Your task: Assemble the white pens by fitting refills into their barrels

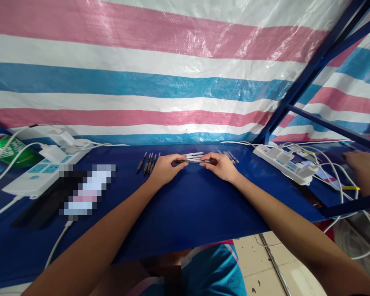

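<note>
Left hand [166, 169] and right hand [220, 167] both hold, fingers narrowly pinched, a slim black metal-tipped pen [191, 161] lying level above the blue-sheeted counter [188, 218]. Slim dark pens [149, 163] lie at the left hand's eleven o'clock; further pens [230, 157] lie at the right hand's one o'clock.

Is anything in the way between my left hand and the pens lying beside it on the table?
No, nothing visible stands in the way. Your left hand, which holds a pen together with your right hand, rests right next to those pens on the blue table cover.
</note>
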Tool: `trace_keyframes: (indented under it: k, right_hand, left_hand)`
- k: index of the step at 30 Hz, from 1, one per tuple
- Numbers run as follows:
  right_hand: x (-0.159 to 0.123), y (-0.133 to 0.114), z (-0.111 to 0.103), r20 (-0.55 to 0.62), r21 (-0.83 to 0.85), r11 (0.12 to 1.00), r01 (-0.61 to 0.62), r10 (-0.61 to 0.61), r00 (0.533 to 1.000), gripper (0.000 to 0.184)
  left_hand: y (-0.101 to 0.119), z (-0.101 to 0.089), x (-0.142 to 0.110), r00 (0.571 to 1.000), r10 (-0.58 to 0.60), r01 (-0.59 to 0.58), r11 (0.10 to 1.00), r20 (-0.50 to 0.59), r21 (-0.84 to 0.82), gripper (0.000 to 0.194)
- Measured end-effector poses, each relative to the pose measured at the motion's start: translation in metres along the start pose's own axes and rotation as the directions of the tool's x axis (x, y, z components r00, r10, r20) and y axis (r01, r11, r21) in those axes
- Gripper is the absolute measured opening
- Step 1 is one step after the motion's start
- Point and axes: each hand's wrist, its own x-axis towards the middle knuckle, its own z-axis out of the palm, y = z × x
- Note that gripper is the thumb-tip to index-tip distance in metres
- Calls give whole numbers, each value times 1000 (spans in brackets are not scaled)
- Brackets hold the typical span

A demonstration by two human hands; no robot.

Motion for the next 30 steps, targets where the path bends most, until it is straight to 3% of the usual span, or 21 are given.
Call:
trace_keyframes:
  k: [2,5,14,21,25,30]
  right_hand:
    - [0,4,-3,8,-163,981,100,-100,995,23]
    - [3,9,-3,12,-265,947,183,-186,982,19]
    - [8,19,-1,0,-373,916,146,-158,987,25]
    - [9,23,-5,-29,-379,917,123,-144,989,27]
    - [9,25,-5,-27,-373,921,112,-131,991,32]
    - [5,20,-3,-8,-368,922,120,-132,991,36]
  left_hand:
    - [0,0,0,997,77,-80,992,26,102,24]
    - [-1,2,-2,988,142,-153,963,67,223,26]
    - [0,-4,-3,999,21,-30,919,29,392,31]
    - [3,-3,-5,999,42,-48,903,25,427,35]
    - [14,-23,0,1000,-30,23,784,1,620,37]
    - [19,-60,9,963,-262,218,622,-62,752,39]
